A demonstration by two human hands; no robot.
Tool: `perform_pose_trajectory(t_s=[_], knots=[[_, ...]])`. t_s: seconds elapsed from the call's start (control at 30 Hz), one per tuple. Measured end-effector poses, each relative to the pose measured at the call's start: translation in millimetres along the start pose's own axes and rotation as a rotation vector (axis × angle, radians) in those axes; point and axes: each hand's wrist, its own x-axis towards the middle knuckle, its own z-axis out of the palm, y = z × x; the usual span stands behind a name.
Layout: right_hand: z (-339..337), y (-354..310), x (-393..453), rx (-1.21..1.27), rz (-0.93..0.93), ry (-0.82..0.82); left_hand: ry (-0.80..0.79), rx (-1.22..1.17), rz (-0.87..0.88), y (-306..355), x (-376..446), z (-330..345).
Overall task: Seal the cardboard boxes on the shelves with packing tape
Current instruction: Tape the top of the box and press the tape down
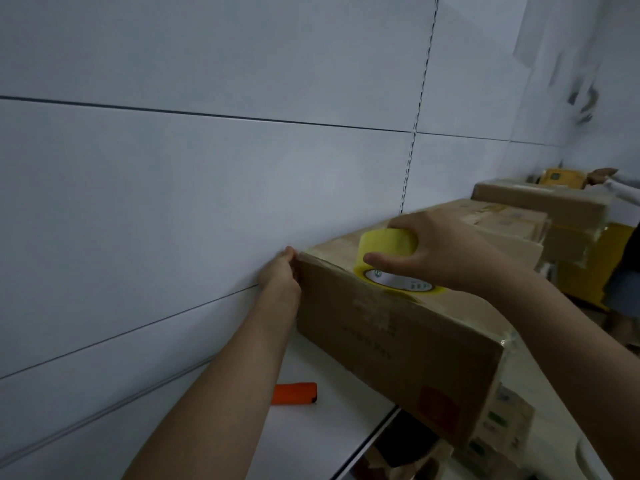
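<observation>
A brown cardboard box (398, 341) lies on the white shelf (311, 438), its far end against the white back panel. My right hand (446, 251) grips a yellow roll of packing tape (388, 254) that stands on the box's top near its front edge. My left hand (282, 268) reaches to the box's far left corner, fingers curled around that corner next to the back panel. Whether a strip of tape runs between the roll and my left hand cannot be made out.
An orange utility knife (294, 393) lies on the shelf left of the box. More cardboard boxes (512, 220) line the shelf to the right. Another person's hand and white sleeve (609, 181) appear at far right near a yellow box (561, 176).
</observation>
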Motion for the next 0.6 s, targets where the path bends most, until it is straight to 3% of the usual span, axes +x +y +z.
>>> perform_pose_trajectory(t_s=[0.17, 0.43, 0.5, 0.6], knots=[[4, 2, 0, 0.008, -0.052, -0.008, 0.037, 0.243, -0.070, -14, 41, -8], [3, 18, 5, 0.161, -0.057, -0.043, -0.072, 0.471, -0.139, -3, -22, -2], [3, 19, 7, 0.157, -0.066, -0.072, 0.041, 0.578, 0.049, -2, -22, -6], [5, 20, 10, 0.137, -0.095, -0.093, 0.233, 0.847, 0.673, 3, -26, -10]])
